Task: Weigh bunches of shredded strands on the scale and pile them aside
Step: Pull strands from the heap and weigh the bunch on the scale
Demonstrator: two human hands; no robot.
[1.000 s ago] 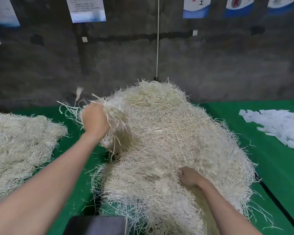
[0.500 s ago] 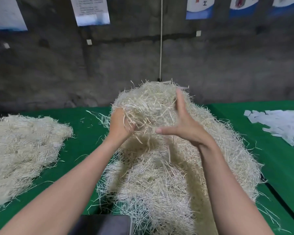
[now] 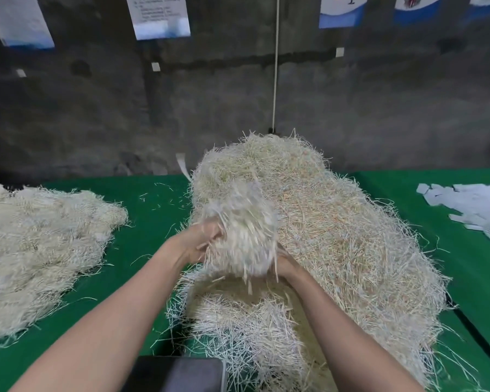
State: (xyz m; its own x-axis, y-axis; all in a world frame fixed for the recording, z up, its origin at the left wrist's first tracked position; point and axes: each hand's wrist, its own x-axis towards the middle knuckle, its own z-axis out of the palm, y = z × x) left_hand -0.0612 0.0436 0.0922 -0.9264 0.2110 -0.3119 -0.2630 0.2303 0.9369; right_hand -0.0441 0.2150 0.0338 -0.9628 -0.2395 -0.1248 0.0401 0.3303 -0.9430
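Pale shredded strands formed the bunch (image 3: pixel 239 236) we clasped between left hand (image 3: pixel 200 243) and right hand (image 3: pixel 285 264) above the heap (image 3: pixel 351 236); loosely held, strands might shed before the near scale (image 3: pixel 178 374), spoiling our weight.
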